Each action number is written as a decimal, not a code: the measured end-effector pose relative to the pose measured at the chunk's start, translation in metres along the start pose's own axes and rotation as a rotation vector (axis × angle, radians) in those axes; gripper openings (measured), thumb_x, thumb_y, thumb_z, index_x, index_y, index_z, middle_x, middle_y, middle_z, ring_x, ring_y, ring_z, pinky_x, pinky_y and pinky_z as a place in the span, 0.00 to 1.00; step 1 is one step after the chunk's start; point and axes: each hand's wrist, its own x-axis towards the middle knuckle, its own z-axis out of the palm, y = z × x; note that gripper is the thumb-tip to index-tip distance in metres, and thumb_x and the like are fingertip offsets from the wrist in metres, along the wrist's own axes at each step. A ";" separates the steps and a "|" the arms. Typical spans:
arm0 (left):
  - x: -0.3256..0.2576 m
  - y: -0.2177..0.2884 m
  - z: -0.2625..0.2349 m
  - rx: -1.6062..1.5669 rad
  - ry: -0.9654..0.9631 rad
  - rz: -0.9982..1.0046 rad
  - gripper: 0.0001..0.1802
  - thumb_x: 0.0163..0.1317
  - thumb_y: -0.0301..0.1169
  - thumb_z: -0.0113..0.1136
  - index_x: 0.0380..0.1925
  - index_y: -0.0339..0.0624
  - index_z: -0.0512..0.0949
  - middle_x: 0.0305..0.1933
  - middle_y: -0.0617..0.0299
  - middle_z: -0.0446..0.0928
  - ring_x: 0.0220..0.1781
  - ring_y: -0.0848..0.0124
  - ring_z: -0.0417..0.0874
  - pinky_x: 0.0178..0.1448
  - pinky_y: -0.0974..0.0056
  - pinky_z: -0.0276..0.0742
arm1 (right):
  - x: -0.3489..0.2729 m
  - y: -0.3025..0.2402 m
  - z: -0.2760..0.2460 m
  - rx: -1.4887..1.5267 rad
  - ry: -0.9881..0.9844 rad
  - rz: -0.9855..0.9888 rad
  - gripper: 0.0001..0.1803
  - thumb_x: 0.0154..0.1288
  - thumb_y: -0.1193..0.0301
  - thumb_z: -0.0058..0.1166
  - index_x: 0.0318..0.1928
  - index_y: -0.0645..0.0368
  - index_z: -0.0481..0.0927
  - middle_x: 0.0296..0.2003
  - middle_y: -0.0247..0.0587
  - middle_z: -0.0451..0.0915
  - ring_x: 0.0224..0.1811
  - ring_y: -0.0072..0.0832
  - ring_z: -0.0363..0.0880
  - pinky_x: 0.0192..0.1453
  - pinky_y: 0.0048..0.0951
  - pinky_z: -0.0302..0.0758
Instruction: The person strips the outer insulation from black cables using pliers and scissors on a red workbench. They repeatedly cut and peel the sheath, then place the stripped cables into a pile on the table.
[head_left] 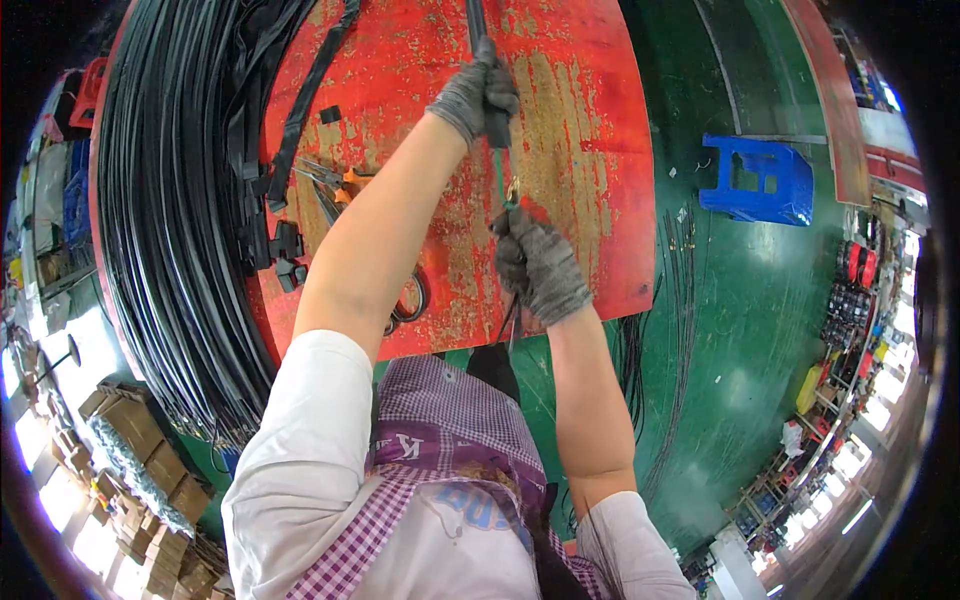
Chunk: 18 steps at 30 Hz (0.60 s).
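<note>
The person is working over a worn red table (pixel 590 150), and both hands are wearing grey knit gloves. The left hand (pixel 478 95) is clenching around a black sleeved cable (pixel 474 22), which is running away toward the far edge of the table. The right hand (pixel 540 265) is closer to the near edge of the table and is closing tightly on the lower part of the same line. Between the two hands a short green wire (pixel 499 175) is showing, with a small brass-coloured fitting (pixel 513 190) just above the right hand.

On the left part of the table, pliers with orange handles (pixel 335 182) and black scissors (pixel 408 302) are lying, beside loose black strips, and a big coil of black cable (pixel 170 200) is resting along the left edge of the table.

The risk seems to be at the exposed green part: if the two hands are pulling unevenly, the fitting may slip or the thin wire may bend. The gloves may also be reducing the feeling of the fingers, so the grip could slide on the smooth sleeve.
</note>
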 end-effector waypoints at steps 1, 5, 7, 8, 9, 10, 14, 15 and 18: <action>-0.001 -0.002 0.001 0.040 -0.052 0.017 0.18 0.57 0.44 0.48 0.15 0.47 0.62 0.09 0.75 0.57 0.08 0.81 0.55 0.12 0.73 0.57 | 0.006 -0.005 0.001 -0.068 0.041 -0.044 0.15 0.61 0.58 0.41 0.31 0.56 0.71 0.12 0.22 0.59 0.10 0.13 0.54 0.12 0.16 0.53; -0.006 0.001 0.014 0.130 0.052 0.057 0.19 0.53 0.46 0.53 0.14 0.49 0.60 0.09 0.74 0.55 0.08 0.80 0.54 0.11 0.73 0.55 | 0.024 -0.014 0.007 -0.301 0.086 -0.158 0.15 0.61 0.60 0.41 0.31 0.59 0.71 0.12 0.29 0.64 0.09 0.21 0.60 0.13 0.23 0.57; -0.012 0.004 0.020 0.127 0.126 0.094 0.21 0.50 0.48 0.55 0.13 0.49 0.59 0.09 0.73 0.55 0.08 0.80 0.54 0.11 0.74 0.54 | 0.029 -0.006 0.018 -0.868 0.335 -0.654 0.14 0.61 0.62 0.41 0.32 0.61 0.71 0.14 0.37 0.68 0.12 0.31 0.64 0.16 0.29 0.61; -0.014 0.003 0.023 0.119 0.177 0.117 0.22 0.48 0.49 0.56 0.13 0.49 0.59 0.09 0.73 0.55 0.08 0.79 0.54 0.11 0.73 0.54 | 0.029 -0.003 0.022 -1.134 0.444 -0.848 0.13 0.60 0.64 0.42 0.32 0.62 0.71 0.15 0.41 0.70 0.13 0.36 0.67 0.17 0.31 0.63; -0.015 0.002 0.024 0.110 0.222 0.135 0.23 0.46 0.50 0.57 0.13 0.49 0.58 0.09 0.72 0.55 0.08 0.79 0.55 0.11 0.73 0.54 | 0.029 0.000 0.023 -1.199 0.478 -0.817 0.12 0.60 0.65 0.42 0.32 0.63 0.71 0.16 0.44 0.71 0.16 0.39 0.68 0.19 0.33 0.65; -0.017 0.001 0.024 0.069 0.245 0.107 0.23 0.47 0.50 0.57 0.13 0.49 0.58 0.09 0.72 0.54 0.08 0.79 0.54 0.11 0.74 0.54 | 0.025 0.003 0.023 -1.262 0.527 -0.691 0.11 0.60 0.67 0.41 0.32 0.63 0.71 0.18 0.47 0.71 0.19 0.42 0.70 0.22 0.35 0.66; -0.026 -0.005 0.018 0.119 0.297 0.134 0.23 0.47 0.50 0.57 0.13 0.49 0.58 0.09 0.72 0.54 0.08 0.78 0.54 0.11 0.73 0.54 | 0.020 0.006 0.020 -1.319 0.552 -0.577 0.09 0.59 0.69 0.41 0.31 0.64 0.70 0.19 0.51 0.72 0.24 0.45 0.72 0.25 0.36 0.68; -0.030 -0.005 0.018 0.109 0.311 0.123 0.23 0.47 0.50 0.57 0.13 0.48 0.58 0.09 0.72 0.54 0.08 0.78 0.54 0.11 0.73 0.54 | 0.020 0.005 0.020 -1.355 0.550 -0.489 0.09 0.58 0.68 0.41 0.31 0.62 0.70 0.20 0.52 0.72 0.25 0.46 0.73 0.26 0.38 0.68; -0.034 -0.005 0.023 0.124 0.338 0.126 0.23 0.48 0.50 0.56 0.13 0.49 0.58 0.09 0.72 0.54 0.08 0.79 0.54 0.11 0.73 0.53 | 0.024 0.000 0.027 -1.420 0.623 -0.540 0.10 0.58 0.65 0.41 0.31 0.60 0.69 0.19 0.51 0.73 0.25 0.43 0.73 0.26 0.39 0.69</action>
